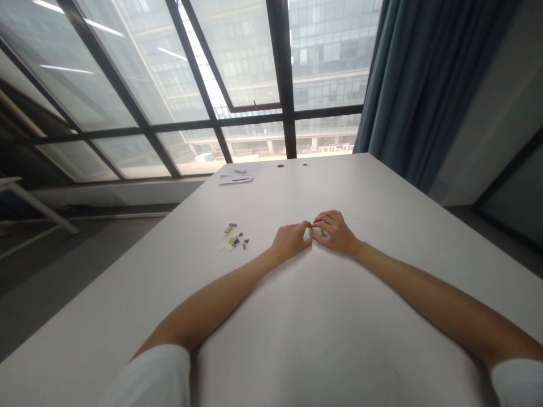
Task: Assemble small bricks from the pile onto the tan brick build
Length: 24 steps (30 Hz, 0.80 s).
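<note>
One small block banded in cream, yellow and dark grey [316,232], probably plastic, sits at the frame's centre, slightly right of the middle, low over the white table or resting on it; which of the two cannot be told. Two bare hands close on it: the left hand [291,239] pinches its left end between thumb and curled fingers, and the right hand [337,233] grips it from the right, fingers arched over the far edge and thumb at the near one. Two bare forearms run down to two white short sleeves in the lower left and lower right corners. Left of centre lies one loose cluster of small cream, tan and dark grey pieces [236,241], around a dozen, too small for an exact count; at its upper edge are one tan bar [228,230] and one grey bar [233,225]. All rest on one smooth white rectangular table [297,322]. At its far edge, upper centre, lie a few white paper sheets [236,180], one dark round disc [280,166] and one tiny dark item [305,164]. One blue-grey fabric curtain [407,85] hangs upper right.
</note>
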### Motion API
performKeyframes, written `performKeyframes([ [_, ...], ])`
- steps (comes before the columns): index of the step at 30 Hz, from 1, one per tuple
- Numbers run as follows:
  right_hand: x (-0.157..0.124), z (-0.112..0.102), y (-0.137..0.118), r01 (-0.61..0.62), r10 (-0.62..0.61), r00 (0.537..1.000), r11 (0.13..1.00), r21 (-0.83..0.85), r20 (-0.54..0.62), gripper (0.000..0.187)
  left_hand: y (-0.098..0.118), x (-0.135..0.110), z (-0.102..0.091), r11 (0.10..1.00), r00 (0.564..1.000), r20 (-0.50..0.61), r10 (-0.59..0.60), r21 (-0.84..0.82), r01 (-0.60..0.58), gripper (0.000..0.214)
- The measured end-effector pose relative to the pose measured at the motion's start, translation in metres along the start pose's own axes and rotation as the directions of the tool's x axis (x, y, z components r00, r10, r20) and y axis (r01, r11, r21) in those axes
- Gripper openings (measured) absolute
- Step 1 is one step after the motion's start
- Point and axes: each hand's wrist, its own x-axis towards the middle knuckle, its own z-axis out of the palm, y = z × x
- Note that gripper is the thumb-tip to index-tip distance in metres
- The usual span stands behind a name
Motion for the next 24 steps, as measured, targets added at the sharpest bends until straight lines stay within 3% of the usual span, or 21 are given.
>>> performKeyframes([
  [12, 0.002, -0.006, -0.002, -0.088, 0.089, 0.995, 0.996, 0.023, -0.046, 0.016, -0.007, -0.001, 0.004, 0.995, 0.997, -0.071, -0.011, -0.099, 0.004, 0.036],
  [24, 0.001, -0.006, -0.001, -0.097, 0.097, 0.995, 0.995, 0.031, -0.013, 0.020, -0.013, -0.002, 0.016, 0.988, 0.991, -0.110, 0.071, -0.126, -0.084, 0.025],
])
